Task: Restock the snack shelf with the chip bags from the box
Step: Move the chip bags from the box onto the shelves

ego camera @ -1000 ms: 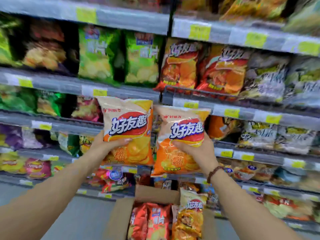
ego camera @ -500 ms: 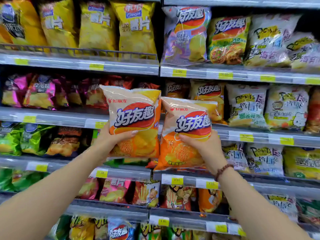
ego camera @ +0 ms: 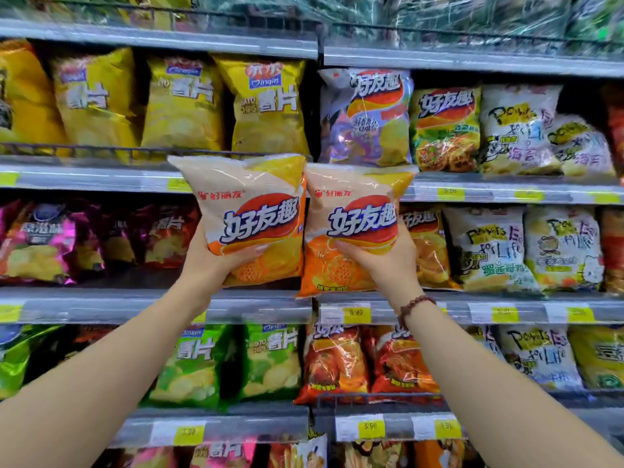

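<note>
Orange-and-cream chip bags, two of them, one per hand. Your left hand [ego camera: 209,261] is clamped on the left bag [ego camera: 253,217] at its lower left corner, with the thumb laid across the front and the other fingers hidden behind it. Your right hand [ego camera: 385,265] is clamped on the right bag [ego camera: 354,228] at its lower right, thumb on the front in the same way. Both bags are upright, labels facing you, and their inner edges touch or overlap slightly. They're up in the air in front of the snack shelf, level with the second row down, and I can't tell whether either one rests on anything.

The shelf rail [ego camera: 101,305] runs just below your wrists. There's a beaded bracelet [ego camera: 413,305] on your right wrist.

Shelf stock around the bags:
- yellow bags [ego camera: 182,103] are above left
- a purple bag [ego camera: 364,119] is above right
- pink bags [ego camera: 40,238] are left, on the same row
- an orange bag of the same brand [ego camera: 425,244] sits just behind your right hand
- white bags [ego camera: 489,248] are further right
- green bags [ego camera: 189,363] are one row below
- red-orange bags [ego camera: 334,359] are next to them

Yellow price tags [ego camera: 359,314] are on the rail fronts, with blurred print.
</note>
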Motion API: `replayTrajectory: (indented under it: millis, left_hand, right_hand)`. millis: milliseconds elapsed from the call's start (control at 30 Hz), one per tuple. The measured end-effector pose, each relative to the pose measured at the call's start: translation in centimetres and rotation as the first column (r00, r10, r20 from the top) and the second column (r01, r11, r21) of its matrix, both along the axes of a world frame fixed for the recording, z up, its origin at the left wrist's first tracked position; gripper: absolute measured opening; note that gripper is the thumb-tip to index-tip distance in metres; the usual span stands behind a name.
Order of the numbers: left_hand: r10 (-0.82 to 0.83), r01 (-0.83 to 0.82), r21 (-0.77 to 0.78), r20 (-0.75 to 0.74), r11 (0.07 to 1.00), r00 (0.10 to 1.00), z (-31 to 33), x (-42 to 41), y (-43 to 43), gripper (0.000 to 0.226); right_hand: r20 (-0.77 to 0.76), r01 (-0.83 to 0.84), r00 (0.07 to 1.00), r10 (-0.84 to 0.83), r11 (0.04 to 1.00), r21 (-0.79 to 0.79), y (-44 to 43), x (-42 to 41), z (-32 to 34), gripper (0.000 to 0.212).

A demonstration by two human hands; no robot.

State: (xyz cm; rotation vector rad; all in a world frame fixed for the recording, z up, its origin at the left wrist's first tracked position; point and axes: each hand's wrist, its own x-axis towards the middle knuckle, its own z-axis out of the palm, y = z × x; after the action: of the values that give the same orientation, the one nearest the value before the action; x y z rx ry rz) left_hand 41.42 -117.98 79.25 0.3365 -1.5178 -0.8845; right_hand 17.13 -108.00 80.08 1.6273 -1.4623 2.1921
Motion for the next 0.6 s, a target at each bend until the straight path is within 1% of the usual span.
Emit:
replayTrajectory:
  millis: [100, 200, 267, 333, 433, 600]
  left_hand:
    - [0.002, -0.002, -0.063, -0.005, 0.998, 1.0, 0.2, -0.2, -2.4, 0.097]
    - [-0.001, 0.002, -0.093, 0.014, 0.996, 1.0, -0.2, -0.7, -4.1, 0.09]
    - [-0.011, 0.014, -0.089, 0.039, 0.996, 0.999, -0.6, -0.9, -5.2, 0.086]
    - [-0.013, 0.019, -0.078, 0.071, 0.997, 0.997, -1.1, -1.0, -6.1, 0.083]
    - [-0.021, 0.027, -0.041, 0.145, 0.999, 0.989, -1.8, -0.9, -7.5, 0.08]
    - [-0.029, 0.021, 0.03, 0.293, 0.999, 0.956, -2.2, -0.7, -9.3, 0.08]
  right_hand:
    - [0.009, 0.036, 0.999, -0.036, 0.997, -0.066, -1.8, 0.4, 0.1, 0.088]
    - [0.009, 0.051, 0.999, -0.05, 0.994, -0.093, -3.3, 0.3, -0.2, 0.078]
    - [0.011, 0.076, 0.997, -0.075, 0.992, -0.099, -4.0, 0.0, -0.9, 0.076]
    - [0.005, 0.103, 0.995, -0.103, 0.991, -0.084, -4.5, -0.4, -1.6, 0.078]
    - [-0.015, 0.1, 0.995, -0.101, 0.994, -0.053, -5.4, -1.3, -2.4, 0.08]
    - [-0.048, 0.093, 0.995, -0.092, 0.995, 0.036, -6.4, -2.9, -4.1, 0.073]
